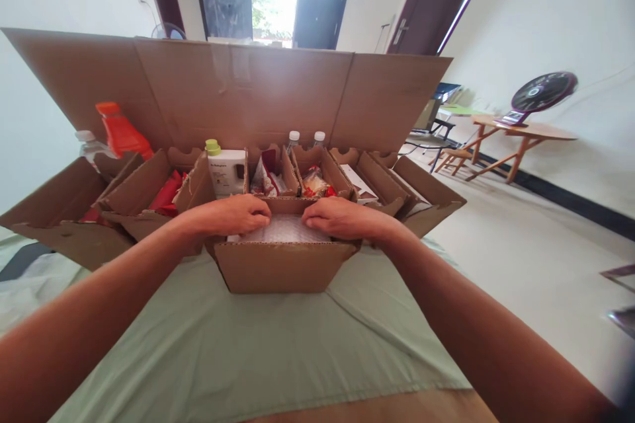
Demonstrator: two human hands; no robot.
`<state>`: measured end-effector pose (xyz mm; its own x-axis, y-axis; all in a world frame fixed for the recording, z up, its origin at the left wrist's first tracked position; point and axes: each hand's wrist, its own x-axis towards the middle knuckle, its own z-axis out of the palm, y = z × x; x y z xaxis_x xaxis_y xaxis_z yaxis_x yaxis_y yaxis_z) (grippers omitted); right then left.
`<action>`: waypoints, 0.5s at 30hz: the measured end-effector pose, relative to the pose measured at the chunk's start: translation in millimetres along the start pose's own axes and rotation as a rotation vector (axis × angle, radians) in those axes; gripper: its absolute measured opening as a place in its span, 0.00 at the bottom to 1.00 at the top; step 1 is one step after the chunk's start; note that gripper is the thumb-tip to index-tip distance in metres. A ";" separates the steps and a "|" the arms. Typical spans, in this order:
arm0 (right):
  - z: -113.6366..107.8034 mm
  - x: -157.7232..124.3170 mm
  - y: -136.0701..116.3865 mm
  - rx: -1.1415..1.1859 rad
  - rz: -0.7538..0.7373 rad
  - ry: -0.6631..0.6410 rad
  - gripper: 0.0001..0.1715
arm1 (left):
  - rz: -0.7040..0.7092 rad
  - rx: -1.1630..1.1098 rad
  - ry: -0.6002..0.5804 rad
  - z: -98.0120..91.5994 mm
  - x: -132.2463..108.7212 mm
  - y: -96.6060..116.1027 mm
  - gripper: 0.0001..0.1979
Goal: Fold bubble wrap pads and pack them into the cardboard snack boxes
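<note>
The bubble wrap (pixel 288 230) lies inside the small open box (pixel 280 268), at the centre of the view and at the near edge of the box row. It is pale, translucent and finely dimpled, and it fills the box nearly to the rim. The box is plain brown corrugated card, flaps open.

Left hand (pixel 233 213): palm down on the wrap at 10 o'clock of the box. The fingers are curled under with the tips hidden, so it cannot be told whether they pinch the wrap.

Right hand (pixel 342 218): palm down at 2 o'clock, lying flatter, fingers pressed together and pointing towards the left hand, with no visible grip. The two hands almost meet at 12 o'clock. This placement appears to hold the springy sheet down inside the walls (a judgement from posture only).

From 9 o'clock round to 3 o'clock, further open boxes stand side by side:
- at 9 o'clock, red packets (pixel 166 193);
- at 11 o'clock, a white carton (pixel 227 170) with a green cap, upright;
- at 12 to 1 o'clock, snack packets (pixel 315 184) and two white-capped bottles (pixel 294 137).

An orange bottle (pixel 120 132) stands further out at 10 o'clock. A tall cardboard sheet (pixel 248 92) stands upright behind the row. All boxes rest on a counter under a green cloth (pixel 248 344). A fan (pixel 543 91) sits on a wooden table (pixel 526 132) well apart at 2 o'clock
</note>
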<state>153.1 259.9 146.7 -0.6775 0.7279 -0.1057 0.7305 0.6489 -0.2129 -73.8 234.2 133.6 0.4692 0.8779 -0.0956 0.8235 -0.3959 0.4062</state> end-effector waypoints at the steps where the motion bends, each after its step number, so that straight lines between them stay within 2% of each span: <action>1: -1.6 -6.6 0.7 0.008 -0.006 0.044 0.15 | -0.001 -0.016 0.020 -2.8 -6.1 0.3 0.17; 3: -1.5 -32.0 2.8 0.061 0.004 0.240 0.15 | -0.027 -0.072 0.172 -3.4 -30.3 1.1 0.18; 5: 8.8 -67.1 9.5 0.168 0.073 0.515 0.15 | -0.095 -0.170 0.474 7.0 -63.9 -0.5 0.18; 6: 18.8 -84.3 15.2 0.233 0.131 0.624 0.15 | -0.137 -0.228 0.631 17.2 -80.1 -3.0 0.17; 8: 47.0 -109.8 28.8 0.332 0.267 0.751 0.16 | -0.253 -0.373 0.884 45.5 -103.6 -10.6 0.18; 9: 63.2 -115.9 35.1 0.374 0.305 0.750 0.18 | -0.302 -0.464 0.918 62.1 -108.7 -14.9 0.22; 11: 93.9 -114.0 41.7 0.459 0.313 0.671 0.29 | -0.343 -0.655 0.803 94.6 -105.6 -21.2 0.35; 13: 116.2 -99.3 37.6 0.554 0.254 0.595 0.39 | -0.299 -0.815 0.684 120.4 -91.8 -21.2 0.46; 15: 128.4 -84.0 24.4 0.626 0.189 0.606 0.38 | -0.252 -0.908 0.680 137.3 -80.3 -14.0 0.50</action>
<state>216.7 186.1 25.7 -0.2589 0.9177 0.3014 0.5243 0.3956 -0.7541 -79.2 132.3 10.8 -0.1703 0.9769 0.1290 0.2083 -0.0923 0.9737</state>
